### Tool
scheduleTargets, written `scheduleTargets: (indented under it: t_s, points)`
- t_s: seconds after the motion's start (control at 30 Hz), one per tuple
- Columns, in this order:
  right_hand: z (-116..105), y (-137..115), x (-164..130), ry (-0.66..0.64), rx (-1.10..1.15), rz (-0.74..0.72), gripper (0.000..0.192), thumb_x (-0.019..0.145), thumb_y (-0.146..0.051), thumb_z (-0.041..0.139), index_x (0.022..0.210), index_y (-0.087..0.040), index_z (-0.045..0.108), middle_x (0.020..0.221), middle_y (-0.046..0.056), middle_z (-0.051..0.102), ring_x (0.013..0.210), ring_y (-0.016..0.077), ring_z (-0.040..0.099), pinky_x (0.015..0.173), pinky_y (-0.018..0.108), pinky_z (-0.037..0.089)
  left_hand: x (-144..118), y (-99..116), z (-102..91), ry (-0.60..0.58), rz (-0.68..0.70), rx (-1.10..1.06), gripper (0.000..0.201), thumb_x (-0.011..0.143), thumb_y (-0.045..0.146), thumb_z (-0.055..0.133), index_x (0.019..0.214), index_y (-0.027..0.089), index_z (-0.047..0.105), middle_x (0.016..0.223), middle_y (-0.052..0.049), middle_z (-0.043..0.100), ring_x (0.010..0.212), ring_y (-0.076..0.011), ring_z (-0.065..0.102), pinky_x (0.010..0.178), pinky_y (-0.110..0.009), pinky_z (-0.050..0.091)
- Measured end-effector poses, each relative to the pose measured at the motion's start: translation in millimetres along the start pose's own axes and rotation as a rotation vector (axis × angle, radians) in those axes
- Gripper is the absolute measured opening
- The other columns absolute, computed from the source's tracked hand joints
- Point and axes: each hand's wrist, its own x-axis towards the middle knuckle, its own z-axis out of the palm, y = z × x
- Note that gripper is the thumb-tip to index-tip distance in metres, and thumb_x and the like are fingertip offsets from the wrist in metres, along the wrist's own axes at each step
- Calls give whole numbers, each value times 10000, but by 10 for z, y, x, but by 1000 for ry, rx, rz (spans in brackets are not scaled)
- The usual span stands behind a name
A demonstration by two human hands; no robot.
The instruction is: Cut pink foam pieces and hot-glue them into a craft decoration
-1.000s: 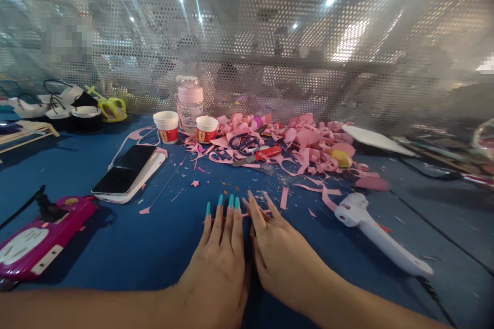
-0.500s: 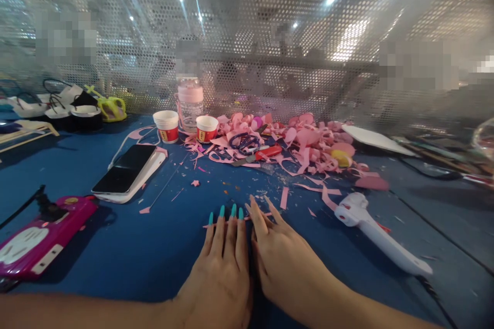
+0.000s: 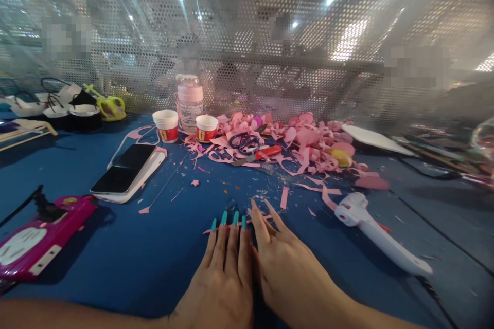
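No writing is readable. Your left hand [image 3: 226, 272] and right hand [image 3: 285, 262] lie flat near the desk's [image 3: 127, 257] front edge, fingers together, fingertips on a thin pink paper strip [image 3: 235, 224].

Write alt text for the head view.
Left hand and right hand lie flat, side by side, on a blue table, fingertips at a thin pink paper strip. Beyond: pink paper scraps, scissors, a phone.
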Motion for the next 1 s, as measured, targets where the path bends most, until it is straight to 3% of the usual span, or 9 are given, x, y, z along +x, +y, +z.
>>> scheduleTargets:
  t_s: [0.13,0.3,0.43,0.53,0.7,1.0]
  points:
    - [-6,13,8,-17,24,9,493,714,-159,424,1168,6,522,1175,230,532,1016,269,571,968,418,382,39,-7,-74,-58,-30,-14,555,773,225,370,1272,-17,363,1289,-258,394,1197,-396,341,926,-534,358]
    - [-40,69,67,-42,138,89,584,732,-150,374,1244,129,351,1194,282,488,1049,258,551,998,399,349,129,-56,-265,-173,-100,-118,658,697,223,418,1288,-45,312,1330,-281,296,1223,-424,247,942,-562,326]
    - [-67,115,120,-96,278,112,673,703,-115,341,1302,148,181,1213,267,483,1127,237,490,1041,409,277,153,-104,-310,-140,-148,-204,735,681,232,437,1334,-19,211,1380,-263,201,1260,-413,147,972,-576,269]
    - [-70,148,152,-111,355,146,745,661,-108,353,1321,135,109,1216,263,486,1132,229,486,1026,408,299,180,-144,-317,-111,-187,-261,758,694,245,437,1355,12,149,1399,-238,191,1276,-381,152,993,-556,255]
    - [-37,206,192,-64,421,152,757,645,-102,364,1345,69,131,1342,257,327,1224,269,370,941,432,397,240,-198,-338,-112,-234,-295,810,683,285,444,1358,-7,106,1408,-243,162,1283,-383,127,1004,-549,241]
    - [53,300,246,-43,521,80,822,615,-113,389,1358,43,73,1399,248,206,1292,251,236,980,417,363,271,-236,-351,-47,-233,-299,845,645,282,450,1346,-33,98,1398,-255,193,1292,-369,105,1011,-536,240]
